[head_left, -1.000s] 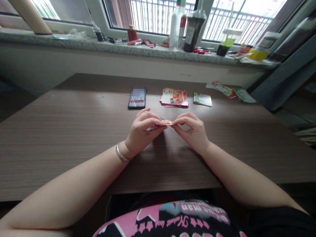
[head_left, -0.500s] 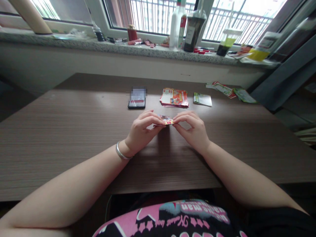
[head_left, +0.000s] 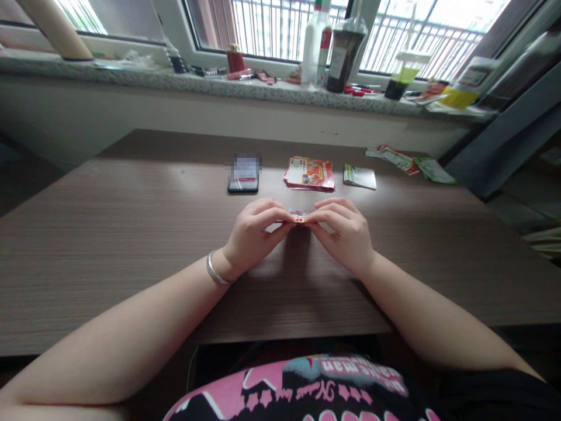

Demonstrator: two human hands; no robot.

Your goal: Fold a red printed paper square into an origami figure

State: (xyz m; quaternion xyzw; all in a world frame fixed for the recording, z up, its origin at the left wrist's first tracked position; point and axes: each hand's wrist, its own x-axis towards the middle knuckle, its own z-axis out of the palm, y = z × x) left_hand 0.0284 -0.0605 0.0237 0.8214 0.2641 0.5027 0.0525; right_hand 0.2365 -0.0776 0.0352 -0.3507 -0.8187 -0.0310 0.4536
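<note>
On the brown wood-grain desk (head_left: 131, 245), from the left, we note a black rectangular phone (head_left: 243, 180). Next we find the left hand (head_left: 252, 234), a silver metal bangle (head_left: 213, 270) at its wrist, its grip pinching a small red-and-white printed card (head_left: 299, 217) between both hands. The right hand (head_left: 349, 234) has its grip closed on the card's right edge. Beyond lies an orange-red printed card stack (head_left: 309, 173); further right, a small green-and-white stack (head_left: 359, 176).

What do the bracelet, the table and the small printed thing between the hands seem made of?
Bracelet: probably metal, polished, from its silvery shine.
Table: likely wood-look laminate, satin, with fine grain and soft reflections.
Printed thing: perhaps paper or plastic film, thin and colourfully printed; finish unclear.
</note>
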